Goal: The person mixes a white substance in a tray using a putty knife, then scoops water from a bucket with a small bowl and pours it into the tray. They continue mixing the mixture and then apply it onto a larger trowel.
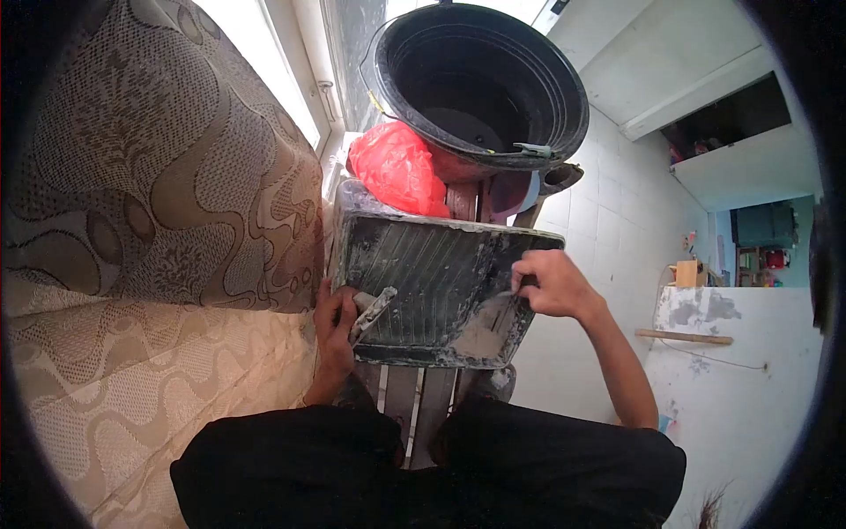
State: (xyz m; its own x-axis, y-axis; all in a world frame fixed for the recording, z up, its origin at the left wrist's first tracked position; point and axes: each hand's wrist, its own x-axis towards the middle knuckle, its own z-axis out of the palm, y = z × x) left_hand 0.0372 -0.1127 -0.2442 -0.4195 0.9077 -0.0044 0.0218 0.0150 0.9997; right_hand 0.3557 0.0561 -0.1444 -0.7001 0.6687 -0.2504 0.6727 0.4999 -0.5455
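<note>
A black ribbed paint tray (423,273), smeared with whitish residue, lies in front of my knees. Pale grey-beige powder or paste (480,337) is heaped in its lower right corner. At the tray's left edge, my left hand (333,322) is closed around a scraper (374,314) crusted with dried filler, its blade angled over the tray. My right hand (555,284) is over the right rim with its fingers pinched together. Something thin and pale seems to show at those fingertips, but its kind cannot be made out.
Behind the tray, a large black bucket (480,88) and a red plastic bag (397,167) stand on a slatted wooden bench (429,406). A patterned curtain (167,176) hangs close on the left. White floor tiles (608,189) stretch to the right, near a wall with a wooden stick (685,337).
</note>
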